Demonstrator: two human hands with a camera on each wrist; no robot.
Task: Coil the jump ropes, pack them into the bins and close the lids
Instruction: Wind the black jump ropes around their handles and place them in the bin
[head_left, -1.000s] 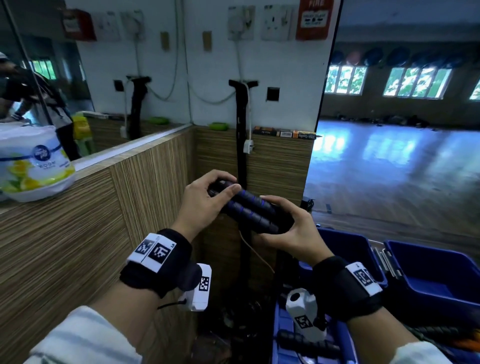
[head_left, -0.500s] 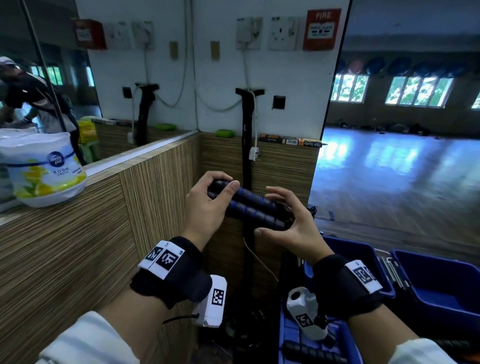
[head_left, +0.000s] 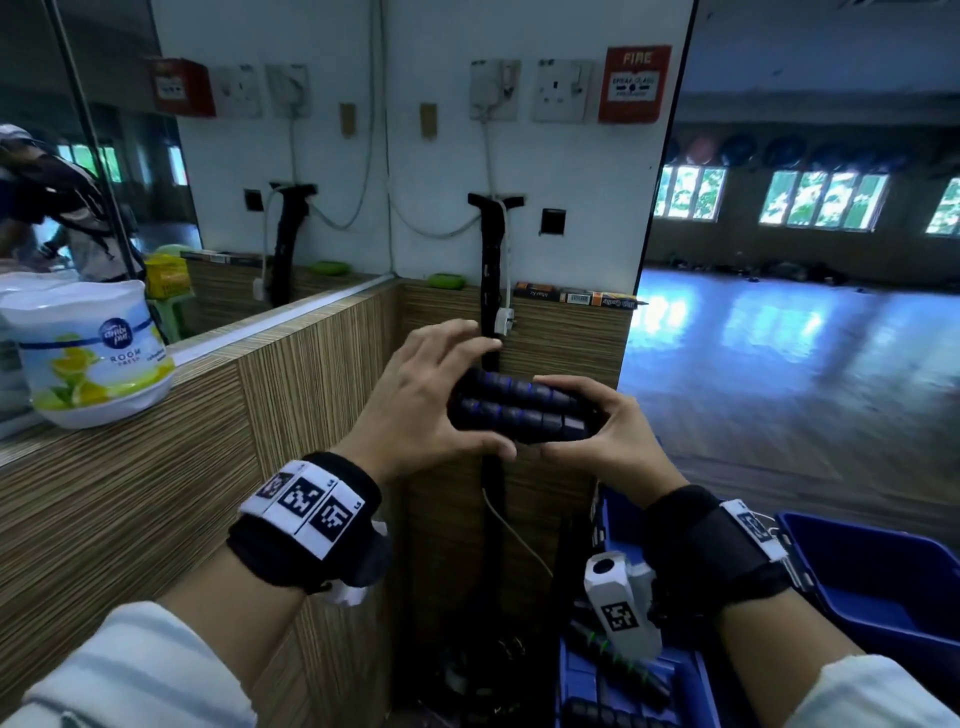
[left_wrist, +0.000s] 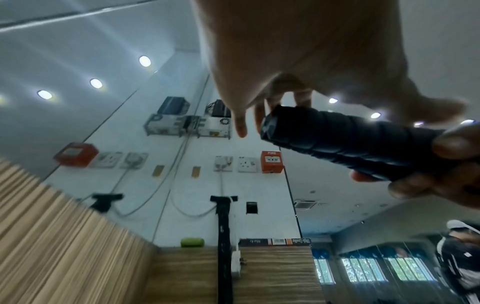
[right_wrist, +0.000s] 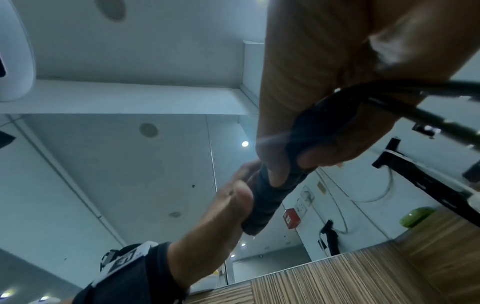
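Note:
Two black jump rope handles (head_left: 514, 410) with blue rings lie side by side, held level in front of my chest. My right hand (head_left: 582, 428) grips their right end, fingers over the top and thumb beneath. My left hand (head_left: 480, 389) is at their left end with its fingers (left_wrist: 240, 125) straight and lifted above them, and only its thumb (right_wrist: 242, 197) touches the underside. The black rope (right_wrist: 415, 111) leaves the handles past my right palm. An open blue bin (head_left: 883, 577) stands at the lower right. A second blue bin (head_left: 696, 691) below my right wrist holds a handle with green rings (head_left: 618, 660).
A wood-panelled half wall (head_left: 156, 493) runs along my left, with a white air freshener tub (head_left: 93, 353) on its ledge. A black post (head_left: 491, 270) stands against the corner straight ahead. To the right lies open wooden floor (head_left: 779, 364).
My left hand's fingers have lifted off the handles and straightened, while its thumb stays under them. The handles have turned more level, and my right hand's fingers have closed round them.

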